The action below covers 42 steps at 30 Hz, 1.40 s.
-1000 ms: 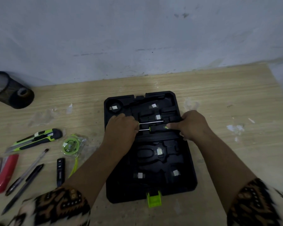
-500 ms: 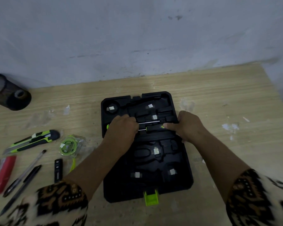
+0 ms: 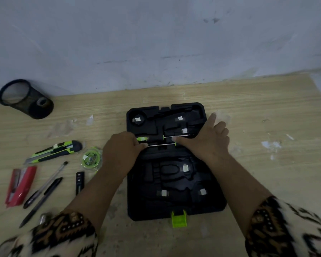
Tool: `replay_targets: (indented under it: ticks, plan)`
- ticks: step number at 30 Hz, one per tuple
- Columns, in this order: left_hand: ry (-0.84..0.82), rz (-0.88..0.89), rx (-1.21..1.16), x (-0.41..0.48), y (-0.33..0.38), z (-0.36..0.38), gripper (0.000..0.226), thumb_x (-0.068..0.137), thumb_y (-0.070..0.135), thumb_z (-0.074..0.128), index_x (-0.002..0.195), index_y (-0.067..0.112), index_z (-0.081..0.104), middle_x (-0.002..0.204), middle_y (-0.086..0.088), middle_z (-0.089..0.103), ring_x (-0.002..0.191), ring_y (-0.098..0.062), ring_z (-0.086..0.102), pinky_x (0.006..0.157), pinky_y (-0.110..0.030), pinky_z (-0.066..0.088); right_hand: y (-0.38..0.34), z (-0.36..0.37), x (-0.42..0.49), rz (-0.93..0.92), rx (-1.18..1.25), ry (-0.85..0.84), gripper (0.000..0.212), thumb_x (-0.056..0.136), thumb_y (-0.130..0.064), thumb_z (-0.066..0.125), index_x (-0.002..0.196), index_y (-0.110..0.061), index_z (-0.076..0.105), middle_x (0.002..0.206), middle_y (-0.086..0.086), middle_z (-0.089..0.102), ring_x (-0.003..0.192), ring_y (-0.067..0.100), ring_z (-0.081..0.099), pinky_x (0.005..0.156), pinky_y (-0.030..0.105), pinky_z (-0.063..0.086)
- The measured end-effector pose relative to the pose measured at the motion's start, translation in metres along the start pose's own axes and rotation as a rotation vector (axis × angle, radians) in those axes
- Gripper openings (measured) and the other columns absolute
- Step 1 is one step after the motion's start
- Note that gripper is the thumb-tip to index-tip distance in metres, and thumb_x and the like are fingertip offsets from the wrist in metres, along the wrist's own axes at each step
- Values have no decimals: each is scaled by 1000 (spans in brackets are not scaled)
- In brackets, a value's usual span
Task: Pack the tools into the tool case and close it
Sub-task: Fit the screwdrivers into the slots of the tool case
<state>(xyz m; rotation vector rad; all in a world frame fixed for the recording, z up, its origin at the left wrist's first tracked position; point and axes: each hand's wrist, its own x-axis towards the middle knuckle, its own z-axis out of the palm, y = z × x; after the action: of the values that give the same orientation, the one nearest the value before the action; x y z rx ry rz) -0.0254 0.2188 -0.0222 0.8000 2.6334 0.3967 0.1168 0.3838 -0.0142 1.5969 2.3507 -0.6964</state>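
Sleeves (image 3: 67,232) patterned brown and cream frame the near edge. Beyond, a black moulded plastic tool case (image 3: 174,201) lies open on the wooden table (image 3: 267,127). The left hand (image 3: 122,151) pinches a thin steel screwdriver (image 3: 161,144) in its slot; the right hand (image 3: 208,143), fingers spread, presses beside a second one (image 3: 176,136).

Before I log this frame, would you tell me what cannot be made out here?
Head view only:
- Screwdriver handles: left hand and right hand cover them; only thin shafts show.
- White labels in the tool case: too small and blurred to read.
- Patterned sleeves: blurred, cut by bottom edge.
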Motion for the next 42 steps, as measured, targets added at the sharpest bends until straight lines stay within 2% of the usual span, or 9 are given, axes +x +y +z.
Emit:
replay_targets:
  ticks: [2,5,10,15,21,28,31,35,42]
  plan:
    - [-20,-72,-51,3,0,-1,39,76,54,73,56,22,61,57,4,58,58,-15,57,56,-26,41,-7,10,-4,16,-1,0,151,50,-88,63,152,-7,-12,155,25,10,143,41,14,114,49,21]
    - [-58,-105,-48,6,2,-1,39,75,53,74,64,17,68,65,-2,64,67,-21,63,59,-27,45,-13,18,-6,53,18,-23,151,52,-81,71,151,-5,-13,155,25,10,142,41,15,114,49,20]
    - [-66,-103,-26,6,6,-3,37,76,52,75,69,17,69,73,-4,67,71,-23,63,62,-29,47,-18,18,0,100,50,-52,153,50,-72,80,151,-8,-15,156,21,8,142,38,15,113,52,21]
    - [-111,-95,-16,13,5,-2,37,75,52,76,64,17,67,71,-4,66,74,-24,64,61,-28,42,-20,16,4,153,142,-141,155,51,-64,84,149,-15,-24,158,20,-6,146,37,3,116,51,14]
    - [-86,-24,-4,11,2,0,37,79,48,73,62,16,63,74,-7,65,76,-28,63,62,-30,42,-24,14,10,211,152,-152,157,48,-60,88,149,-17,-24,158,20,-4,145,37,6,116,50,14]
    - [-86,-41,23,13,6,-2,38,76,50,76,73,13,71,79,-8,68,78,-27,65,67,-33,50,-24,14,12,228,178,-163,158,46,-58,90,149,-22,-25,158,16,-5,145,36,6,114,53,16]
    - [-90,-39,-2,13,4,-1,35,76,50,76,68,16,69,74,-5,68,75,-25,64,66,-32,50,-23,15,11,206,189,-160,156,50,-55,90,149,-22,-27,159,17,-6,145,36,6,113,54,18]
    - [-88,-41,-73,12,-1,0,34,75,49,76,58,24,60,62,1,60,66,-20,61,61,-26,39,-25,11,14,212,212,-178,153,54,-46,91,149,-19,-25,159,19,-8,146,38,1,115,56,21]
    - [-23,3,-109,7,-7,6,31,77,47,75,62,25,59,72,4,64,72,-17,61,64,-28,44,-25,11,9,200,129,-146,150,55,-57,87,151,-17,-21,158,22,-1,145,39,8,113,55,19]
